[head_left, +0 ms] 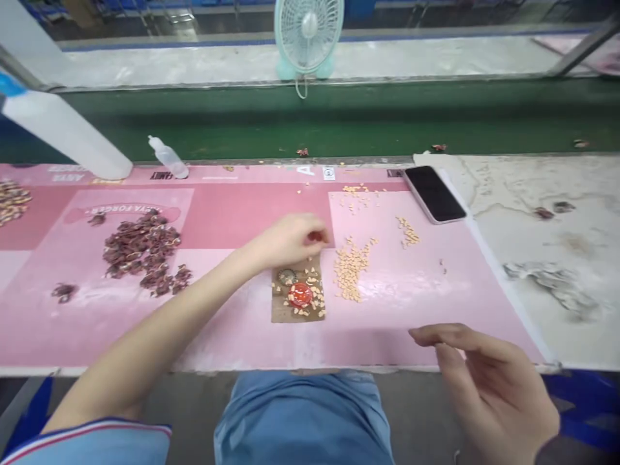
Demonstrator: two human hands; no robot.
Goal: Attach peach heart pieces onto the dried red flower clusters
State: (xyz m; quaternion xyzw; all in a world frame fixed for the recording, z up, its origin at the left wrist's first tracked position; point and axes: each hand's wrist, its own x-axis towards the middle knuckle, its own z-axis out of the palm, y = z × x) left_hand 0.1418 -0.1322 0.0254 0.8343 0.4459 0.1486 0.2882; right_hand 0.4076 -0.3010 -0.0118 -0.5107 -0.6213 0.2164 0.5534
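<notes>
View: head camera, looking down on a pink printed mat along a workbench.
Left hand: reaches across the body, fingertips pinched closed on a small reddish piece, too small to identify, just above the card.
Right hand: hangs open and empty, fingers loosely curved, over the near bench edge.
Card: a brown card square lies below the left hand, bearing a red round disc, a dark round disc and pale bits.
Heaps: pale tan pieces lie right of the card, dark maroon pieces left, seemingly parted to keep the kinds separate within reach.
Beyond: a smartphone lies beside the mat's far corner, probably set aside from the work.
</notes>
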